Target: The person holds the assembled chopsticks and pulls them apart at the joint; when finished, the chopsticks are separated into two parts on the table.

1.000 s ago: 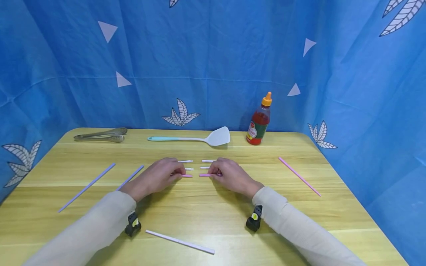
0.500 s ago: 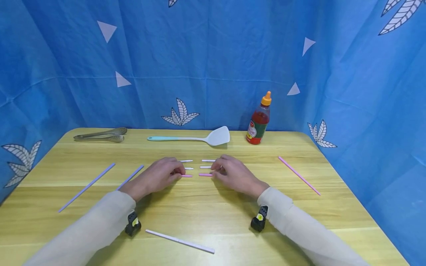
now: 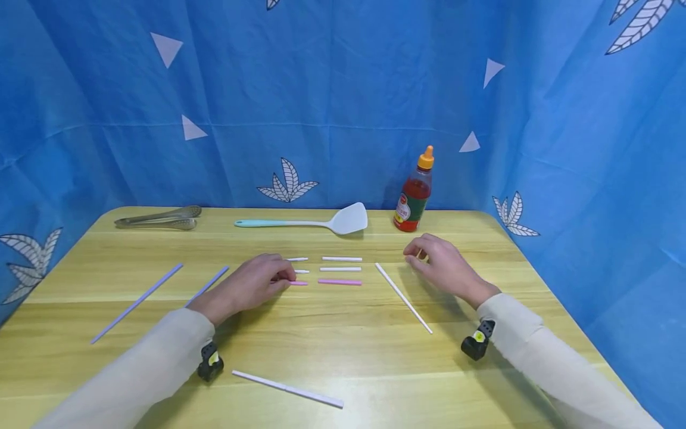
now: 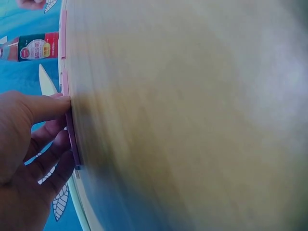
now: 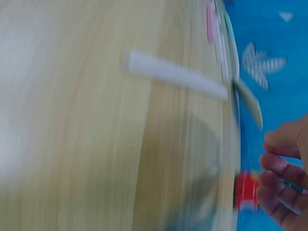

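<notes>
My left hand [image 3: 252, 281] pinches a short pink stick [image 3: 299, 283] on the table; in the left wrist view the thumb lies along that stick [image 4: 72, 137] with the fingers behind it. Two white sticks [image 3: 300, 271] poke out beyond the left fingers, mostly covered by the hand. Across a small gap lie another short pink stick [image 3: 340, 282] and two white sticks [image 3: 341, 269], roughly parallel. My right hand [image 3: 445, 265], over the table's right side, has loosely bent fingers with nothing between them. Left of it lies a slanted long white stick [image 3: 404, 298].
Two purple sticks [image 3: 137, 304] lie at the left, one partly behind the left arm. A pale jointed stick [image 3: 287, 389] is near the front. Along the back are metal tongs [image 3: 158, 218], a white spatula [image 3: 348, 219] and a red sauce bottle [image 3: 414, 199] before a blue curtain.
My right hand has let go of the right-hand pink stick and moved right, uncovering the slanted white stick and covering the long pink one at the right. The left hand stays put.
</notes>
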`<action>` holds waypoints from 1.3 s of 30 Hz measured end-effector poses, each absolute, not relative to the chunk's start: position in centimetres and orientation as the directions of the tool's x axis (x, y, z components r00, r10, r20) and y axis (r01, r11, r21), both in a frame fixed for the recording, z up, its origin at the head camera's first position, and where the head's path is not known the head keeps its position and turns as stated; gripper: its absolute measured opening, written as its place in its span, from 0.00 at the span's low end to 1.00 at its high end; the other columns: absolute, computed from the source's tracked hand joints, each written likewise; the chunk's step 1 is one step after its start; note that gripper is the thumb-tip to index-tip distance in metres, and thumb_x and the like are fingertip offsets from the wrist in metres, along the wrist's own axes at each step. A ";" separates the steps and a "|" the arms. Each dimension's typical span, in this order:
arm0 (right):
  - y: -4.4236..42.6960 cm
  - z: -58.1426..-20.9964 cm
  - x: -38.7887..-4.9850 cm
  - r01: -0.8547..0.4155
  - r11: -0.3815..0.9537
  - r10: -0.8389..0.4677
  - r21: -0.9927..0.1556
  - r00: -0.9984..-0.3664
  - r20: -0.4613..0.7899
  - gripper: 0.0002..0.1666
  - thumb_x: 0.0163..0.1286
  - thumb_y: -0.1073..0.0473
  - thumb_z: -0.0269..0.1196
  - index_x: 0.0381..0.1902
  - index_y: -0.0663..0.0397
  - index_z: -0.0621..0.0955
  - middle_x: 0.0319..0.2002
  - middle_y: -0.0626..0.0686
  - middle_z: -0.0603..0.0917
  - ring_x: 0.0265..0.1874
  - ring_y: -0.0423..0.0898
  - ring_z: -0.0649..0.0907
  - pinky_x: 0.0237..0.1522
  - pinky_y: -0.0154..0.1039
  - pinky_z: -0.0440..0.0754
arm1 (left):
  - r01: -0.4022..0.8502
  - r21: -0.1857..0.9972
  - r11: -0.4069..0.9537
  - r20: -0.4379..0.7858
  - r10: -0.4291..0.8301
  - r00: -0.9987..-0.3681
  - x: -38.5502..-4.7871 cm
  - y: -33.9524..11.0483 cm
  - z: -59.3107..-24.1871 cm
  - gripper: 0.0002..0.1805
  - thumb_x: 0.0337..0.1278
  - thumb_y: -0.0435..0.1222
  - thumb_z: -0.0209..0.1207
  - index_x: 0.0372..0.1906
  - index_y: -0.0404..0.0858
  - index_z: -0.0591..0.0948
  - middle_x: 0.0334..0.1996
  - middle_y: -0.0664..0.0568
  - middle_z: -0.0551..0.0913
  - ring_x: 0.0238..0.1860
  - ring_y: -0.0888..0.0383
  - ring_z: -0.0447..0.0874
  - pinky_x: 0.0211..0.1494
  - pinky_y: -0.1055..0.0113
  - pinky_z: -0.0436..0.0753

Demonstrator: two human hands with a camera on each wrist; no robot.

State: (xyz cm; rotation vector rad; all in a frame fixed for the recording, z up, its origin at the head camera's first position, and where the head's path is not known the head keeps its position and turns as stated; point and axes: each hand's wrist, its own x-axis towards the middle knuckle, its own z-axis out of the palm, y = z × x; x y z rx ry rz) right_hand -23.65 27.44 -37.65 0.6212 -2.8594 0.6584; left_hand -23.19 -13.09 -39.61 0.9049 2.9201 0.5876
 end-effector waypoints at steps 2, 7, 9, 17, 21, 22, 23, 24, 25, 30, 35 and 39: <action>29.1 -37.6 -23.9 -0.395 0.837 -0.337 -0.378 -0.917 0.213 0.09 0.80 0.61 0.65 0.51 0.59 0.88 0.45 0.55 0.88 0.45 0.52 0.86 0.50 0.55 0.87 | 0.534 0.363 0.763 0.083 0.545 -0.834 -23.2 -13.3 -39.6 0.04 0.75 0.33 0.67 0.47 0.45 0.88 0.42 0.55 0.86 0.46 0.56 0.83 0.59 0.51 0.86; 32.5 -37.8 -24.4 -0.338 0.869 -0.297 -0.362 -0.940 0.166 0.11 0.79 0.63 0.65 0.52 0.64 0.87 0.47 0.61 0.88 0.46 0.57 0.87 0.52 0.59 0.87 | 0.524 0.373 0.765 0.080 0.537 -0.840 -23.1 -13.6 -39.6 0.04 0.75 0.33 0.67 0.47 0.45 0.88 0.42 0.55 0.86 0.46 0.57 0.83 0.58 0.52 0.86; 33.5 -38.1 -24.5 -0.312 0.880 -0.274 -0.357 -0.949 0.155 0.12 0.78 0.63 0.65 0.52 0.65 0.87 0.48 0.63 0.88 0.47 0.59 0.87 0.54 0.60 0.87 | 0.520 0.380 0.765 0.076 0.535 -0.842 -23.1 -13.7 -39.5 0.05 0.75 0.32 0.67 0.47 0.45 0.88 0.42 0.55 0.86 0.46 0.56 0.83 0.58 0.52 0.86; 35.6 -39.2 -24.6 -0.243 0.929 -0.209 -0.279 -0.967 0.147 0.15 0.78 0.59 0.69 0.51 0.69 0.87 0.41 0.65 0.86 0.40 0.59 0.84 0.49 0.62 0.83 | 0.525 0.393 0.755 0.072 0.544 -0.836 -23.3 -13.7 -39.8 0.04 0.75 0.32 0.67 0.46 0.45 0.88 0.41 0.55 0.86 0.45 0.58 0.82 0.56 0.53 0.85; 35.7 -39.6 -24.6 -0.255 0.926 -0.216 -0.278 -0.963 0.161 0.09 0.76 0.63 0.69 0.45 0.67 0.87 0.37 0.62 0.86 0.37 0.55 0.83 0.45 0.59 0.84 | 0.532 0.388 0.752 0.077 0.549 -0.832 -23.4 -13.5 -39.9 0.05 0.75 0.32 0.67 0.46 0.45 0.88 0.41 0.55 0.86 0.45 0.58 0.82 0.57 0.53 0.85; 35.6 -39.7 -24.6 -0.259 0.924 -0.219 -0.281 -0.961 0.167 0.08 0.76 0.64 0.69 0.44 0.67 0.87 0.36 0.61 0.86 0.36 0.54 0.83 0.44 0.58 0.84 | 0.533 0.386 0.753 0.078 0.549 -0.832 -23.4 -13.5 -39.9 0.05 0.75 0.32 0.67 0.46 0.45 0.88 0.41 0.55 0.86 0.45 0.58 0.82 0.57 0.53 0.85; 35.5 -39.7 -24.6 -0.263 0.922 -0.221 -0.283 -0.960 0.171 0.07 0.76 0.65 0.69 0.44 0.66 0.87 0.36 0.61 0.86 0.35 0.53 0.83 0.43 0.57 0.84 | 0.531 0.385 0.755 0.077 0.547 -0.833 -23.4 -13.4 -39.9 0.05 0.75 0.32 0.67 0.46 0.45 0.88 0.41 0.55 0.86 0.45 0.58 0.81 0.57 0.53 0.85; 35.4 -39.7 -24.7 -0.263 0.921 -0.220 -0.286 -0.960 0.175 0.06 0.76 0.65 0.69 0.44 0.66 0.87 0.37 0.60 0.86 0.35 0.52 0.83 0.43 0.56 0.84 | 0.530 0.385 0.756 0.077 0.546 -0.834 -23.4 -13.4 -39.8 0.05 0.75 0.32 0.67 0.46 0.45 0.88 0.41 0.55 0.86 0.45 0.58 0.82 0.57 0.53 0.85; 35.2 -39.6 -24.7 -0.263 0.920 -0.218 -0.289 -0.959 0.179 0.06 0.77 0.65 0.68 0.44 0.65 0.87 0.37 0.60 0.86 0.34 0.52 0.82 0.42 0.55 0.83 | 0.528 0.385 0.757 0.075 0.545 -0.835 -23.3 -13.3 -39.8 0.05 0.75 0.32 0.67 0.46 0.45 0.88 0.41 0.55 0.86 0.44 0.58 0.81 0.57 0.53 0.85; 34.1 -38.5 -24.7 -0.281 0.908 -0.205 -0.311 -0.945 0.255 0.06 0.80 0.64 0.65 0.48 0.63 0.85 0.41 0.61 0.89 0.38 0.55 0.85 0.46 0.57 0.84 | 0.523 0.381 0.762 0.066 0.542 -0.838 -23.3 -13.1 -39.5 0.05 0.75 0.32 0.67 0.46 0.45 0.88 0.41 0.55 0.86 0.45 0.57 0.82 0.57 0.53 0.85; 32.7 -37.1 -24.6 -0.360 0.860 -0.221 -0.361 -0.902 0.372 0.10 0.82 0.62 0.65 0.55 0.61 0.84 0.43 0.60 0.89 0.41 0.55 0.87 0.48 0.58 0.88 | 0.513 0.381 0.769 0.054 0.536 -0.843 -23.3 -13.0 -39.4 0.05 0.75 0.32 0.67 0.47 0.45 0.88 0.42 0.54 0.86 0.45 0.57 0.81 0.58 0.52 0.85; 31.9 -36.3 -24.6 -0.453 0.820 -0.255 -0.350 -0.836 0.486 0.17 0.81 0.64 0.65 0.64 0.59 0.81 0.41 0.57 0.89 0.39 0.52 0.88 0.45 0.52 0.90 | 0.514 0.382 0.768 0.052 0.537 -0.842 -23.4 -13.0 -39.5 0.05 0.75 0.32 0.66 0.47 0.45 0.88 0.42 0.54 0.86 0.46 0.56 0.81 0.58 0.52 0.85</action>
